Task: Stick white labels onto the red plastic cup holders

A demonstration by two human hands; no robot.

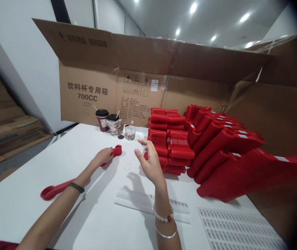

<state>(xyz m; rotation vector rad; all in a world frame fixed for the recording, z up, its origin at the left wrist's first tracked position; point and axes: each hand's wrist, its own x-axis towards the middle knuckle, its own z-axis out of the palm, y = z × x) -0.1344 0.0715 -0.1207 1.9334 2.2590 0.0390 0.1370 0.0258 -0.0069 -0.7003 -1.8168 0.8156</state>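
left hand (105, 155) | red scoop (117, 150), apparently; middle hidden | label sheet (234, 225) cropped

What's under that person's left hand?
A red piece sticks out on both sides of the left hand, its far end rounded. The hand covers its middle, so that part cannot be seen.

Bright ceiling lights (193, 7); hands (151, 163) cast soft shadows on table (18, 215); right edge dark, blurred.

Looped red piece (117, 150): we see it slanted in left hand (105, 155)
Ribbed red bundles (179, 145): stacked on desk (106, 229)
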